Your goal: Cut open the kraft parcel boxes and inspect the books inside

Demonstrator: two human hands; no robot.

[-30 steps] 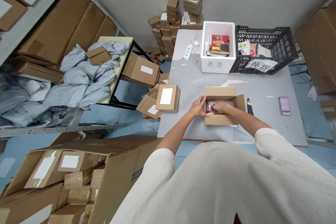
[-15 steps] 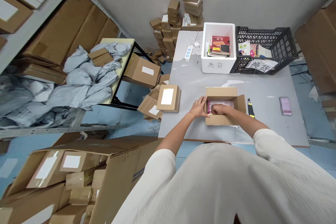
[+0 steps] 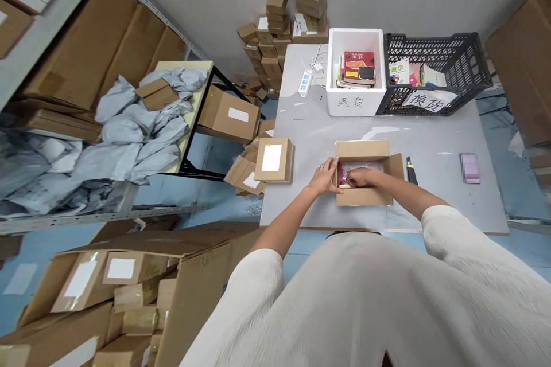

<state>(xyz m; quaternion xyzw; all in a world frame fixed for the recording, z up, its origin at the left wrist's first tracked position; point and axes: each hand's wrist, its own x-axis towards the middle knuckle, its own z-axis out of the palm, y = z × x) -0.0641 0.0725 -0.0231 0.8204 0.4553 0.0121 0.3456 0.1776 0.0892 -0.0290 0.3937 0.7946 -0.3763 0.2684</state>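
An open cardboard box (image 3: 362, 197) stands on the grey table with its flaps up. Inside it lies a pink, plastic-wrapped item (image 3: 343, 174). My left hand (image 3: 323, 176) rests against the box's left side, fingers spread. Down in the box, my right hand (image 3: 360, 178) touches the pink item with its fingers curled; whatever its fingertips hold, if anything, is hidden. A black and yellow cutter (image 3: 411, 172) lies just right of the box.
A closed box (image 3: 274, 160) sits at the table's left edge. At the back are a white bin (image 3: 355, 102) and a black crate (image 3: 462, 97) with books. A blurred pink item (image 3: 470, 168) lies right. A large carton (image 3: 206, 281) stands lower left.
The whole view has shifted slightly. My left hand stays at the box's left side, and my right hand is still inside, barely moved.
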